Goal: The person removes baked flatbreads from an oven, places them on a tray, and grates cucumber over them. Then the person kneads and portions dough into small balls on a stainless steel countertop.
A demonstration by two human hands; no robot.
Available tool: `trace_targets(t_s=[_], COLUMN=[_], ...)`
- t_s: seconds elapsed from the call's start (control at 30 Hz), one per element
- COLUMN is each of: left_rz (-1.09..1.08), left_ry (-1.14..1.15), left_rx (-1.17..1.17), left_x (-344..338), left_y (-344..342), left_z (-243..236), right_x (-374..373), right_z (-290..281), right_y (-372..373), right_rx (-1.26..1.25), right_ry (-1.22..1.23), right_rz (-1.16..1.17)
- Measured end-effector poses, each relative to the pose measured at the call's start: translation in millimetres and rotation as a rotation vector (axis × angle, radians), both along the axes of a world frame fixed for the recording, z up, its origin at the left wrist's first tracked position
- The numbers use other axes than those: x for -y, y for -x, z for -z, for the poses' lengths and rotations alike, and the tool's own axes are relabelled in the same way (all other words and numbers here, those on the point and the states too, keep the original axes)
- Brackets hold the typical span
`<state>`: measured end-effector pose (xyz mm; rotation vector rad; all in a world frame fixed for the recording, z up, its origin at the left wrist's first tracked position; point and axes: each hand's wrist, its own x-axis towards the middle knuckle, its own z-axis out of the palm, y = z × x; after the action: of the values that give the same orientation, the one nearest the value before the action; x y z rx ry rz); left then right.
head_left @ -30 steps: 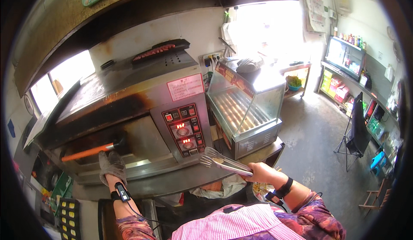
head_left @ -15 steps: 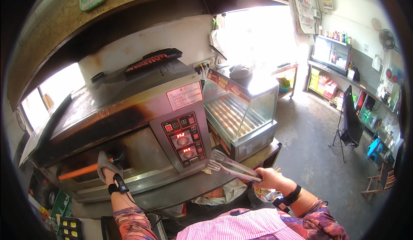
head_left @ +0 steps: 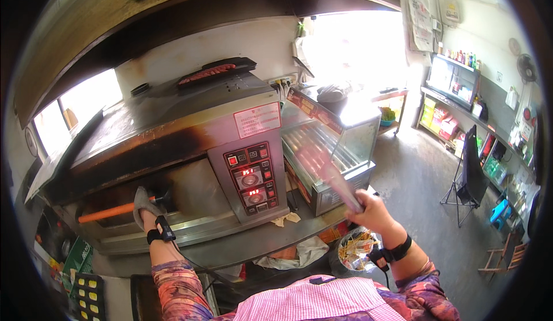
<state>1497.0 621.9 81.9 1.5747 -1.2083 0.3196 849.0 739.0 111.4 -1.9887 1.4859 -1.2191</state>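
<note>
My left hand [head_left: 148, 210], covered by a grey glove or cloth, is closed on the orange handle [head_left: 106, 213] of a steel oven door [head_left: 193, 191], which looks closed. In my right hand [head_left: 373, 210] is a pair of metal tongs [head_left: 340, 187], blurred by motion and pointing up in front of a glass-sided roller grill [head_left: 352, 148]. Whether anything sits between the tongs' tips cannot be made out. Beside the door, the oven's control panel [head_left: 252, 177] has lit red displays. A black tray [head_left: 245, 63] of reddish sausages [head_left: 207, 74] lies on top of the oven.
Below my right hand stands a bin [head_left: 357, 252] of used sticks and litter. A steel ledge [head_left: 247, 243] runs along the oven's front. At lower left is a black mould tray [head_left: 89, 295] with yellow contents. A black folding chair [head_left: 469, 168] stands on the right.
My right hand has swung the tongs up and right, from beside the oven's lower corner to in front of the roller grill. My left hand stays on the handle. The view shifted slightly.
</note>
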Motion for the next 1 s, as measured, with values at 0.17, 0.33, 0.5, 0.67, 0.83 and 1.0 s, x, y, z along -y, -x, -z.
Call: trace_targets(t_s=[0.17,0.33,0.5,0.67,0.83,1.0], left_rz=[-0.198,-0.101,-0.157,0.185,0.136,0.410], left_ry=[-0.088,-0.047,0.025,0.080,-0.017,0.179], left_rx=[0.353,-0.067,0.223,-0.475,-0.155,-0.880], left_x=[-17.3,-10.9,-5.2,-8.7,5.1,3.9], left_y=[18.4,21.5,17.8,21.1,13.0,18.1], left_z=[-5.2,-14.9,-12.9,-10.2,-9.0,-7.8], right_x=[-19.9,-37.4,-37.1,-29.4,-24.4,-16.9], right_z=[62.2,90.5,93.7,94.1,82.1,75.2], right_y=[19.4,38.8,38.8,23.2,4.8,-8.4], right_rx=[-0.140,-0.073,0.031,-0.028,-0.121,-0.163], right_ry=[-0.249,-0.364,-0.376,-0.407,-0.490,-0.525], right_rz=[-0.021,0.103,0.099,0.029,0.014,-0.025])
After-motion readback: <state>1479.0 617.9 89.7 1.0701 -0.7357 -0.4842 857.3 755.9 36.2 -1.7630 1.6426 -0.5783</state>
